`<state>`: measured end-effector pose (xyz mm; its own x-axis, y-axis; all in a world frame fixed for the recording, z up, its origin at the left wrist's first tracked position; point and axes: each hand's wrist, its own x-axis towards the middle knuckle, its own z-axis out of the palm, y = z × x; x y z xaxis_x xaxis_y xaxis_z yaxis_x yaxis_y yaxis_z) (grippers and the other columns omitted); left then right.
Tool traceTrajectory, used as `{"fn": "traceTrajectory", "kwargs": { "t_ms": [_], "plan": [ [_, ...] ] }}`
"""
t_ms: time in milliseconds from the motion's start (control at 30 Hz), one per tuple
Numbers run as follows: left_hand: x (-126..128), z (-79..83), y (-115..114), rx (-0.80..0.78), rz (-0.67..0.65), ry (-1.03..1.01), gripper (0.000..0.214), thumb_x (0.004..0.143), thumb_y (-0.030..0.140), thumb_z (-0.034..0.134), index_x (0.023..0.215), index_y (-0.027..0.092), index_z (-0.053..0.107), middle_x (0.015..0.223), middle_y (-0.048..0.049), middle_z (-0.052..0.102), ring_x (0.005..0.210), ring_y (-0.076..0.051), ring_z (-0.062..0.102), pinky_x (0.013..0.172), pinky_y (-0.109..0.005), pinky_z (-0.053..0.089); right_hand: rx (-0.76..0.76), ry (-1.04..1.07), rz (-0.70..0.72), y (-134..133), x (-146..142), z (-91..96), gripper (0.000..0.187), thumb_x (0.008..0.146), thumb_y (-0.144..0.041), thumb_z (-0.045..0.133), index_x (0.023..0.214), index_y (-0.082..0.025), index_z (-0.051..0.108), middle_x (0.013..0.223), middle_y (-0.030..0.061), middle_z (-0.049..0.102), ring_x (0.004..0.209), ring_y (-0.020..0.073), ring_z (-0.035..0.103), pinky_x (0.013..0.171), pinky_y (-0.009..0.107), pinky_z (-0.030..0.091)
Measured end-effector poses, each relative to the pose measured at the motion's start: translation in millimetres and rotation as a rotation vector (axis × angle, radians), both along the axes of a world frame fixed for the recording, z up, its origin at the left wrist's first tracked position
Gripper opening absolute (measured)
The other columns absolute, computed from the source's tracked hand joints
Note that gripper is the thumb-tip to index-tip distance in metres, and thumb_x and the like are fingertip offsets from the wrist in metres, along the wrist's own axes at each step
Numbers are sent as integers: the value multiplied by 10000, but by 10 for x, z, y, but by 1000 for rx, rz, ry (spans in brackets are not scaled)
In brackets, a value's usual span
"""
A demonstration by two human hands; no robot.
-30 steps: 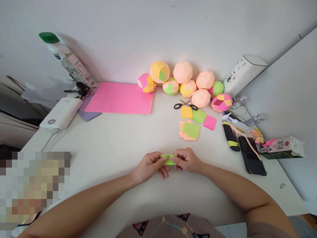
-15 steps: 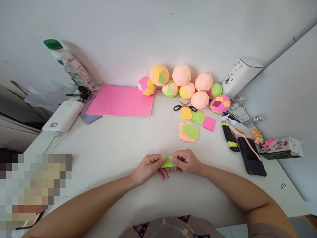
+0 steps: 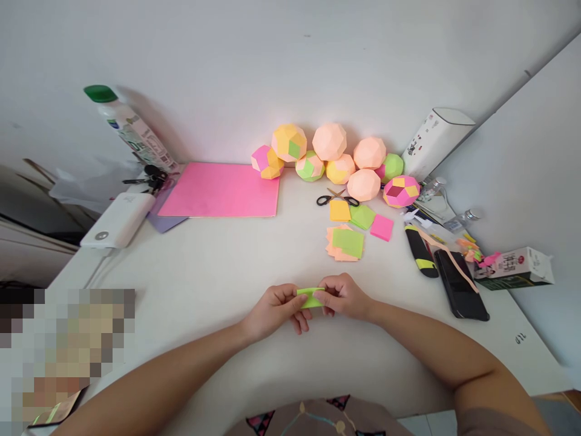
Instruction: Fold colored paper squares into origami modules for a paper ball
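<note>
A small piece of lime-green paper (image 3: pixel 309 298), apparently folded into a strip, is stretched between both hands above the white table. My left hand (image 3: pixel 278 306) pinches its left end, thumb on top and the lower fingers curled beneath. At the right end, my right hand (image 3: pixel 344 295) grips it between thumb and bent forefinger. Just beyond the hands lies a stack of peach paper squares (image 3: pixel 344 257) with a green square (image 3: pixel 348 242) on top. Behind that are yellow squares (image 3: pixel 340 210), green squares (image 3: pixel 362 216) and pink squares (image 3: pixel 382 227).
Several faceted paper balls (image 3: pixel 329 142) are heaped by the wall near scissors (image 3: pixel 338 197). A pink board (image 3: pixel 222 191) lies back left, beside a white power bank (image 3: pixel 118 221) and spray bottle (image 3: pixel 136 136). At right are a cutter (image 3: pixel 420 251), phone (image 3: pixel 460 287) and carton (image 3: pixel 517 267).
The left thumb has slid slightly down and right along the green paper, and more of its upper edge shows. Both hands keep their hold. The head view has shifted a little.
</note>
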<state>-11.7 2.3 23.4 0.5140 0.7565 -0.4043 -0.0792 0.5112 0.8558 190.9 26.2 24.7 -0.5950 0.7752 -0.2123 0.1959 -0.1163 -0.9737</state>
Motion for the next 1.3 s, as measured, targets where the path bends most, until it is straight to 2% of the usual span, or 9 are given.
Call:
{"fn": "traceTrajectory", "kwargs": {
  "t_ms": [733, 1300],
  "plan": [
    [14, -23, -8, -3, 2, -12, 428, 749, 552, 642, 758, 148, 500, 630, -26, 672, 496, -162, 661, 429, -254, 519, -57, 12, -1, 4, 19, -42, 308, 814, -433, 614, 698, -156, 547, 531, -23, 580, 454, 95, 543, 438, 203, 424],
    [18, -67, -74, 128, -9, 105, 414, 795, 572, 563, 810, 160, 525, 561, 34, 596, 366, -97, 553, 345, -196, 425, -104, -15, 1, 27, 13, 19, 271, 788, -374, 645, 651, -163, 543, 461, -50, 548, 421, 82, 508, 419, 188, 348]
  ]
}}
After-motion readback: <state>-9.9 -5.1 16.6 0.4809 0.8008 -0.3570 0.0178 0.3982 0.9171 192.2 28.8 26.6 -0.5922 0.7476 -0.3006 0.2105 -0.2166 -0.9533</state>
